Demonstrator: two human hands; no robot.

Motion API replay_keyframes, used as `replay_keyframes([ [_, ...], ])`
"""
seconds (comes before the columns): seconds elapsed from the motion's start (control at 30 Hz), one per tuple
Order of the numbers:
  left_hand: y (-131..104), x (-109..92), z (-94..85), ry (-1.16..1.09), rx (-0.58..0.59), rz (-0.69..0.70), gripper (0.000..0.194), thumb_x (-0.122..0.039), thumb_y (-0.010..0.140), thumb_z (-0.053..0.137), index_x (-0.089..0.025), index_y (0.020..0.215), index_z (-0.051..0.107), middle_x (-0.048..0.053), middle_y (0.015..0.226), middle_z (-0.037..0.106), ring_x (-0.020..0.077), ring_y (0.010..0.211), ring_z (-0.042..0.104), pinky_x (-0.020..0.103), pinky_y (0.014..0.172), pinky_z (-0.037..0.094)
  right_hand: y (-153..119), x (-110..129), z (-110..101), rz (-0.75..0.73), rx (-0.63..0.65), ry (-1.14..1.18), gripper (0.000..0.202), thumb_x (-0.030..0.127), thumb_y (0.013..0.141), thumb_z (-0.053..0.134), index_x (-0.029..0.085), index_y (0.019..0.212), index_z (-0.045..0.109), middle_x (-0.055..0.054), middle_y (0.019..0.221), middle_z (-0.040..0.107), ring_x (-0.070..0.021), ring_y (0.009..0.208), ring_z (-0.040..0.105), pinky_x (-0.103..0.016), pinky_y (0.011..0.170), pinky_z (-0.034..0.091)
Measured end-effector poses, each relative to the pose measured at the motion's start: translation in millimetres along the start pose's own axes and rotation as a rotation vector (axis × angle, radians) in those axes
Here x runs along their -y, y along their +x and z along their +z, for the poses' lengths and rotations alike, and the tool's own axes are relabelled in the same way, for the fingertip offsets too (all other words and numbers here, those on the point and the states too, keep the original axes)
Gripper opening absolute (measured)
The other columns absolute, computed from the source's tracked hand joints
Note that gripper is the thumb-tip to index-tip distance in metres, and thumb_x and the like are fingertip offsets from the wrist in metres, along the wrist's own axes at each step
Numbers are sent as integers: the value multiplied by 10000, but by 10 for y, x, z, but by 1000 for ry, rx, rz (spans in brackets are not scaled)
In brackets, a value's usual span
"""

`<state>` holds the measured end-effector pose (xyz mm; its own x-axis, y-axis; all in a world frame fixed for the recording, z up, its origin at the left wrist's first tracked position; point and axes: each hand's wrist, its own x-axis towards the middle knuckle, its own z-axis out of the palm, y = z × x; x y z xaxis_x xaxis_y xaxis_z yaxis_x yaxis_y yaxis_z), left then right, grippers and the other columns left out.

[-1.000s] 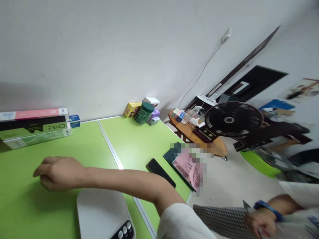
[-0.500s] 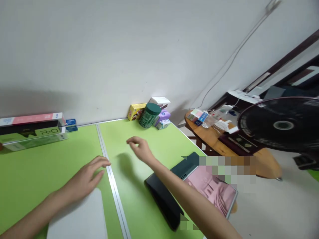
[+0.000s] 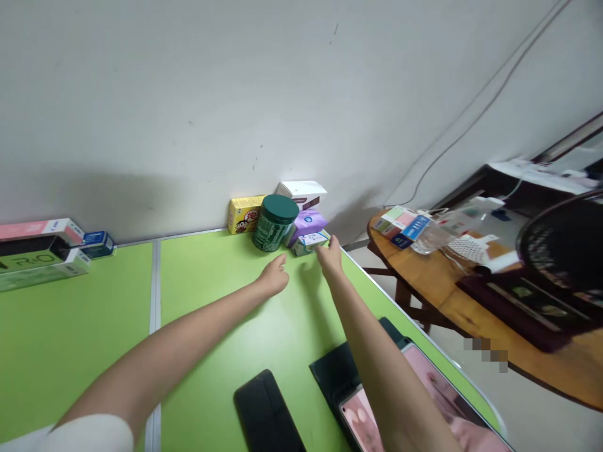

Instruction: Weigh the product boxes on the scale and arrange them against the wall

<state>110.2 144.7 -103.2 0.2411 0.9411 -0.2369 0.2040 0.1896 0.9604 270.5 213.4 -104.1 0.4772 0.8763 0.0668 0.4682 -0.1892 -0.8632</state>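
Observation:
My right hand (image 3: 330, 253) is at the right end of a small white and green box (image 3: 308, 243), its thumb and finger spread at the box's edge. My left hand (image 3: 274, 275) hovers over the green table (image 3: 211, 270), just in front of a dark green canister (image 3: 275, 223); its fingers are partly curled, and whether they hold anything is unclear. A purple pack (image 3: 307, 223) lies behind the small box, with a white box (image 3: 302, 193) against the wall. To the canister's left is a yellow box (image 3: 245, 213).
A black case (image 3: 267, 411) and a tablet with a pink screen (image 3: 450, 402) lie near the front. Pink and green boxes (image 3: 42, 270) and a blue box (image 3: 98, 243) stand at left. Beyond the right edge are a wooden table (image 3: 424, 292) and a fan (image 3: 565, 245).
Both hands have reached forward and right, the right one to the small box, the left one towards the canister. The view has shifted to the right.

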Motion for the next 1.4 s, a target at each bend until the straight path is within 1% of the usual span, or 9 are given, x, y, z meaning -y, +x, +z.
replay_keyframes([
  [0.1, 359, 7, 201, 2, -76, -3, 815, 27, 631, 507, -77, 1415, 308, 200, 1432, 411, 278, 1290, 445, 357, 1024, 389, 123, -97, -60, 10, 63, -34, 678, 162, 592, 501, 93, 1265, 446, -147, 1122, 604, -278, 996, 585, -348, 807, 496],
  [0.23, 544, 64, 270, 27, -191, 23, 794, 1, 647, 565, -85, 1400, 325, 182, 1403, 454, 259, 1270, 458, 329, 1047, 356, 34, -217, -152, -15, 226, -98, 663, 177, 613, 521, 137, 1270, 441, -83, 981, 631, -194, 763, 600, -272, 628, 498],
  [0.47, 140, 164, -27, 183, -184, 27, 727, -80, 653, 645, -118, 1337, 402, 116, 1058, 645, 221, 976, 601, 352, 910, 442, -329, 43, -398, 5, 612, -208, 344, 104, 558, 603, 155, 897, 577, -32, 812, 632, -126, 602, 574, -223, 525, 470],
  [0.6, -501, 165, -477, 278, -71, 39, 430, -151, 600, 711, -133, 1021, 624, 10, 741, 633, 166, 693, 586, 300, 718, 477, -688, 436, -425, -115, 936, -383, 267, 113, 528, 652, 161, 782, 587, -4, 702, 627, -124, 534, 552, -231, 491, 432],
  [0.73, -1350, 175, -1128, 329, -77, 51, 335, -251, 608, 723, -161, 918, 634, -19, 715, 615, 140, 645, 552, 252, 615, 446, -1308, 920, -231, -387, 1113, -522, 265, 214, 608, 642, 167, 860, 579, -16, 717, 647, -152, 605, 562, -245, 531, 409],
  [0.93, -2704, 365, -2177, 191, -183, 54, 363, -244, 640, 694, -136, 976, 608, 36, 853, 661, 162, 752, 598, 276, 698, 471, -2566, 1532, 271, -597, 1264, -345, 252, 278, 698, 616, 173, 922, 570, -39, 830, 660, -185, 740, 604, -271, 628, 449],
  [1.1, -3620, 555, -2825, 201, -320, 30, 348, -193, 624, 660, -136, 964, 617, 37, 879, 665, 178, 808, 597, 298, 773, 463, -3420, 1822, 823, -744, 1342, -235, 280, 221, 748, 587, 173, 1020, 543, -47, 882, 631, -177, 764, 596, -287, 668, 469],
  [1.23, -4047, 836, -3217, 218, -463, 34, 360, -183, 637, 639, -147, 995, 632, 56, 925, 677, 200, 835, 603, 319, 784, 471, -3893, 2057, 1253, -861, 1347, -258, 255, 172, 746, 586, 158, 1001, 585, -80, 964, 597, -175, 763, 591, -293, 663, 487],
  [1.4, -4170, 1252, -3718, 54, -763, 117, 446, -224, 676, 619, -156, 1115, 579, 79, 1000, 644, 207, 902, 598, 343, 814, 493, -4305, 2397, 1871, -969, 1249, -205, 260, 129, 764, 570, 139, 1022, 594, -91, 967, 584, -166, 722, 585, -285, 647, 493],
])
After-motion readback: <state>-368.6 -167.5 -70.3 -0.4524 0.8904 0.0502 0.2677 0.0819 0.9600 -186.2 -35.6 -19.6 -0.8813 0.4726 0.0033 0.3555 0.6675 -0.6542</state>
